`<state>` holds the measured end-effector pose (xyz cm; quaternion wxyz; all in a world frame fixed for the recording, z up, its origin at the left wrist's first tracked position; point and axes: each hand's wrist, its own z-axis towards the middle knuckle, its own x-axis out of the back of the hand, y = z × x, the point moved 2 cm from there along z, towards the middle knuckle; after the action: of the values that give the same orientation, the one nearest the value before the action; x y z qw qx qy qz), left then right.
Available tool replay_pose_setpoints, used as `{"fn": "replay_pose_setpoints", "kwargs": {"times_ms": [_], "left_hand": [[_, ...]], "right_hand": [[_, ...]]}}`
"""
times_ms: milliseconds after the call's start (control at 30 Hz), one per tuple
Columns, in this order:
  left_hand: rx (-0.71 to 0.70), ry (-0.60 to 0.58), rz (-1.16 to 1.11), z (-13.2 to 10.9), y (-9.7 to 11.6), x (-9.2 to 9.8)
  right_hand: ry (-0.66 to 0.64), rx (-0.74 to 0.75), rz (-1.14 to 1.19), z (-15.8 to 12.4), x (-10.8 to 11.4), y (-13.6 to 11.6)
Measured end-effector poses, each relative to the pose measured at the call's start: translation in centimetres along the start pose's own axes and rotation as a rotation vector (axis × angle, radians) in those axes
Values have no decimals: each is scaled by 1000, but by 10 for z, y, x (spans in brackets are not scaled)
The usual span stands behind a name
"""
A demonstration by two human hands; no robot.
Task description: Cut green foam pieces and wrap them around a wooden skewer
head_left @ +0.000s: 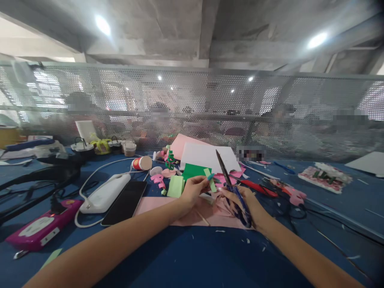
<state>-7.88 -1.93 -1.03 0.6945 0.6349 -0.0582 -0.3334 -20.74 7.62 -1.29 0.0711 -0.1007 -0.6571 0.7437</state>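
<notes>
My left hand (196,191) is closed in a pinch on a light green paper strip (210,180). A small teal tip shows at those fingertips; I cannot tell what it is. In my right hand (244,200) is a pair of scissors (229,180) with dark blue handles, its blades pointing up and away beside the strip, apart from it. The blades look closed or nearly so. Below both hands lies a pink paper sheet (150,206) with scraps on it. Light green paper pieces (175,186) and a green sheet (195,171) lie just beyond my left hand.
A black phone (126,203), a white power bank (106,193) and a magenta power strip (45,226) with cables lie left. White paper (207,156) lies behind. Red-handled pliers (259,188) and a decorated piece (325,177) are right. A perforated metal screen (192,104) closes off the far side.
</notes>
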Motion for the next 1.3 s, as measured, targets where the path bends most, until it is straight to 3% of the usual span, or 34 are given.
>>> {"fn": "replay_pose_setpoints", "kwargs": {"times_ms": [267,533,667,1000,1167,1300], "left_hand": [[-47,-49,58,7,22,-1],[-221,-201,192,12,57,-7],[-254,-271,257,11,69,-8],[-175,-384,314,8,74,-13],[-226,-343,398,10,76,-8],[-286,-316,414,9,83,-8]], "right_hand": [[-7,-8,43,-2,4,1],[-130,58,111,0,-2,-5],[-114,68,137,-4,-4,-6],[-195,83,231,-8,-7,-7],[-148,59,168,-10,-8,-6],[-48,236,-26,-17,-9,-16]]}}
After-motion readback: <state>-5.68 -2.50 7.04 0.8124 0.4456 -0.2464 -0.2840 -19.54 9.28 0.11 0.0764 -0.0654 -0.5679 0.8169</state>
